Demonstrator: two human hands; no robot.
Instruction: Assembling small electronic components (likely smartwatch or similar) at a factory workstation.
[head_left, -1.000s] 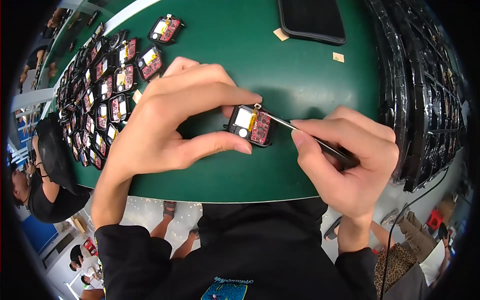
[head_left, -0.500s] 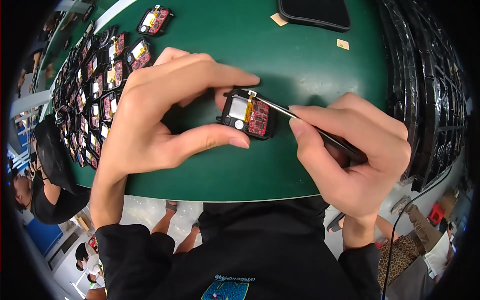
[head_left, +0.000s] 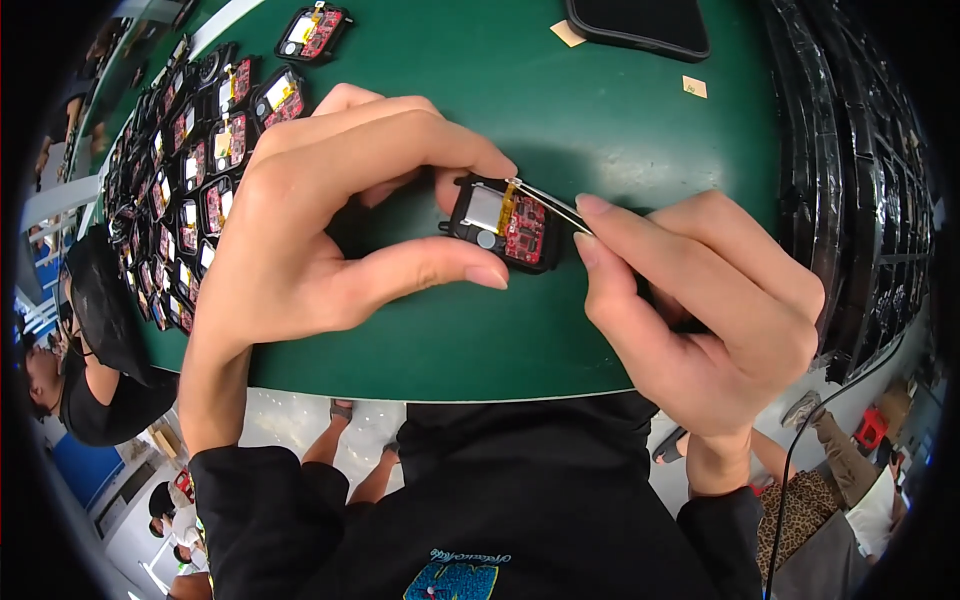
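A small black electronics housing (head_left: 493,247) lies tilted at mid-table, open side up. Inside show a silver battery (head_left: 482,208), an amber ribbon (head_left: 508,208) and a red circuit board (head_left: 526,228). My left hand (head_left: 300,230) grips the housing, thumb along its near edge and index fingertip at its far edge. Between the thumb and fingers of my right hand (head_left: 700,290) is a pair of metal tweezers (head_left: 552,201). Their tips meet the ribbon's small white end beside my left index fingertip; whether they pinch it is too small to tell.
Many similar open housings (head_left: 228,140) crowd the table's left side, with one (head_left: 313,33) apart at the far edge. A black phone-like slab (head_left: 640,30) and paper slips (head_left: 695,87) lie far right. Black racks (head_left: 850,200) line the right. Another person (head_left: 110,390) sits at left.
The housing has shifted slightly right. My left index fingertip has come down to its far edge by the ribbon's white end. The tweezers' two arms now show apart.
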